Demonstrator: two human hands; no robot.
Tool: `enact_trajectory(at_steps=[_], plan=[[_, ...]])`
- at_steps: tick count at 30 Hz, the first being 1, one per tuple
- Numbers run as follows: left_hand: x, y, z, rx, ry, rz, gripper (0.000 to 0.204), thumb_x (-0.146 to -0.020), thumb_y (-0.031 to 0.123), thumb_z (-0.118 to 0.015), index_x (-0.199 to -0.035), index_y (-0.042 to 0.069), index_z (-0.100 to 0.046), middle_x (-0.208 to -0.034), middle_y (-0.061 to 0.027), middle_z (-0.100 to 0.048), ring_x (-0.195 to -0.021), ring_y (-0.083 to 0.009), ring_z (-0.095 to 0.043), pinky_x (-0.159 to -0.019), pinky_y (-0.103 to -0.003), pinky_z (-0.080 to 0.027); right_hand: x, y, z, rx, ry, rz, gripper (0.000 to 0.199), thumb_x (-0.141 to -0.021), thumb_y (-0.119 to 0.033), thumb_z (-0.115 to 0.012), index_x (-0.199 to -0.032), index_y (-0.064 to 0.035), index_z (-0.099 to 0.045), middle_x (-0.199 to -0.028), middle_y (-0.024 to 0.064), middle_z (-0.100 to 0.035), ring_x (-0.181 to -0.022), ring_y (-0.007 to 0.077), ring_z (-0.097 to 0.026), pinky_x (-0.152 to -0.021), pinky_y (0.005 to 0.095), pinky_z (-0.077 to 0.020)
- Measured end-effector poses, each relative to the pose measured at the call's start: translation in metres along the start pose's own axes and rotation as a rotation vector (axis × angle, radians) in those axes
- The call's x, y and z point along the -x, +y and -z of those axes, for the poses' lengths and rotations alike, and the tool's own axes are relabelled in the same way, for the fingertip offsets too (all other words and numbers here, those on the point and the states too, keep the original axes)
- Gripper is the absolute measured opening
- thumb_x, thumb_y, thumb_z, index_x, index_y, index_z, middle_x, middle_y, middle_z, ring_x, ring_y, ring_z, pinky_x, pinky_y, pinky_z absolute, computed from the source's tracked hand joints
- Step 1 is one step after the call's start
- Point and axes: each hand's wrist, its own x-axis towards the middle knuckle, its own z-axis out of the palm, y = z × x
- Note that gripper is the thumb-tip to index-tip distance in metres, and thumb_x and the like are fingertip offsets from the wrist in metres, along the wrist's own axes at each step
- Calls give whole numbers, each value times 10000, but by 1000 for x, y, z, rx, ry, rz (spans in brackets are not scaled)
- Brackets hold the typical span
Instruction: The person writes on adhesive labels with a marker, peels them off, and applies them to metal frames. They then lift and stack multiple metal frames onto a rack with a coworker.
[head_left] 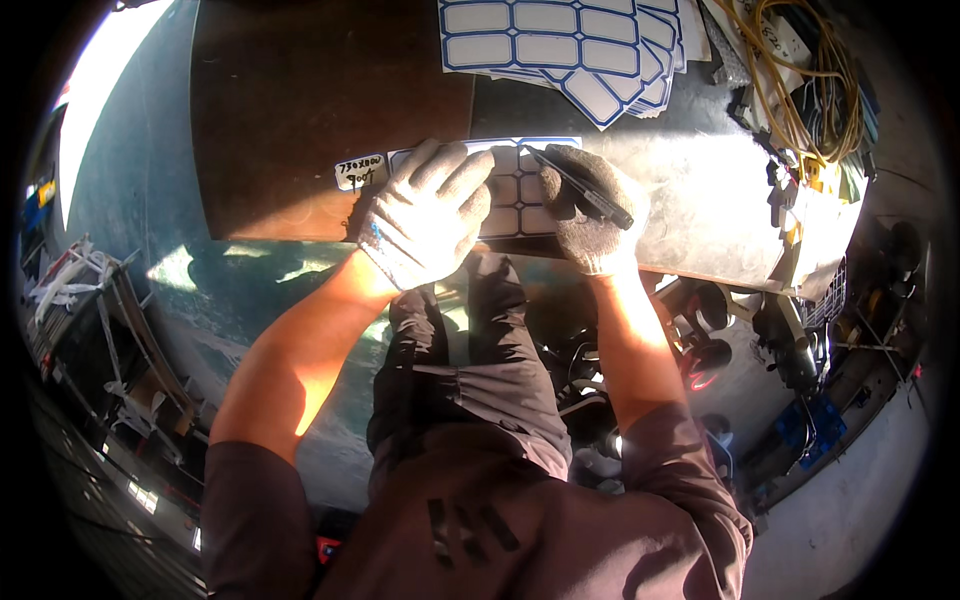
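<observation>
Both my hands wear pale knit work gloves. A sheet of white blue-bordered blank labels (508, 190) lies along the near edge of the table. My left hand (425, 210) rests on its left part, fingers stretched out and holding nothing. In my right hand (595, 215) a dark marker pen (592, 193) is gripped, slanting with its tip toward the sheet's upper edge. Whether the tip touches the sheet I cannot tell. Left of my left hand lies a white label (360, 172) with black handwriting, partly over the brown board.
A stack of similar label sheets (545, 50) lies fanned at the far side of the table. Brown board (330, 80) covers the table's left part. Coiled yellow cable (835, 110) hangs at the right end. Clutter and a rack (130, 340) stand around on the floor.
</observation>
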Motion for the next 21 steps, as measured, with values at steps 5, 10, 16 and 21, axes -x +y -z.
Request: enact_trajectory(at_steps=[5,10,16,21], plan=[[1,-1,-2,12,-6,-1,407,-777,216,-725,-1083,-52,-743,-1367,-229,-660,-1264,-429,-602,-1093,-593,-507,1,-2,-4,47,8,-2,195,-888,-113,-831,-1076,-64,-833,-902,116,-812,-787,269,-799,-741,343,-636],[1,-1,-1,18,3,-4,422,-763,210,-732,-1094,-52,-737,-1373,-228,-652,-1255,-427,-601,-1092,-587,-507,5,9,1,78,-37,64,224,-870,-89,-826,-1092,-60,-826,-898,109,-805,-782,259,-795,-735,341,-635],[1,-2,-2,22,-20,4,437,-753,213,-738,-1105,-46,-734,-1392,-225,-643,-1253,-422,-602,-1101,-585,-502,6,3,3,10,-21,8,226,-861,-76,-848,-1085,-57,-827,-897,107,-805,-770,252,-795,-727,333,-634],[1,0,-1,13,-27,9,428,-759,220,-738,-1096,-43,-735,-1394,-221,-644,-1254,-418,-603,-1102,-587,-503,6,1,0,76,26,9,198,-876,-105,-848,-1070,-65,-834,-902,109,-812,-781,258,-804,-725,336,-636]])
